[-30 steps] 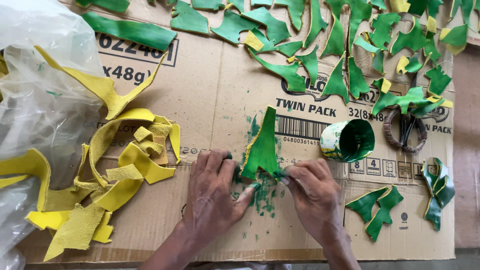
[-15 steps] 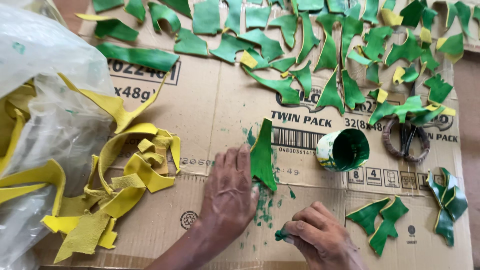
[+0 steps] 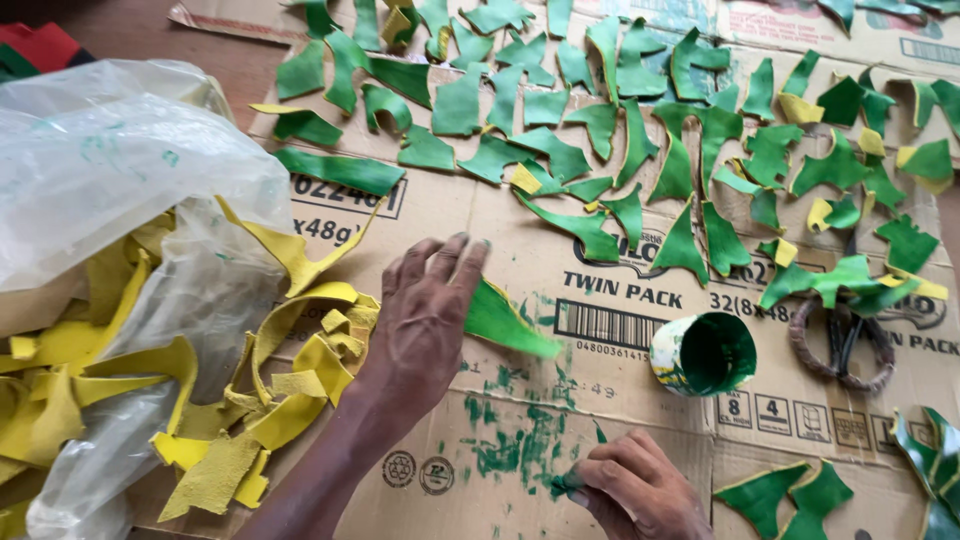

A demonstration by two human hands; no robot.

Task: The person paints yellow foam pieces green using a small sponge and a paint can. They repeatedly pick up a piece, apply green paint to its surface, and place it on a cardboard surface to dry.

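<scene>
Surface: cardboard point(image 3: 620, 270), green smears.
Left hand point(image 3: 425, 310): flat, fingers apart, on green piece point(image 3: 505, 322).
Right hand point(image 3: 640, 490): below it, fingers curled together.
Cup point(image 3: 703, 353): right of piece, on its side, green inside.

The left hand point(image 3: 425, 310) presses flat on a green piece point(image 3: 505, 322) left of the paint-smeared cup point(image 3: 703, 354); the right hand point(image 3: 640, 490), below the cup, pinches a small green-tipped dauber point(image 3: 562, 485).

— What's under my left hand point(image 3: 425, 315)?
— A green painted piece point(image 3: 505, 322), glossy wet coat. The yellow scraps point(image 3: 300, 370) look matt, suede-rough.
— I see corrugated cardboard point(image 3: 620, 400), matt, paint-smeared; the plastic bag point(image 3: 130, 170) is shiny, crinkled.
</scene>
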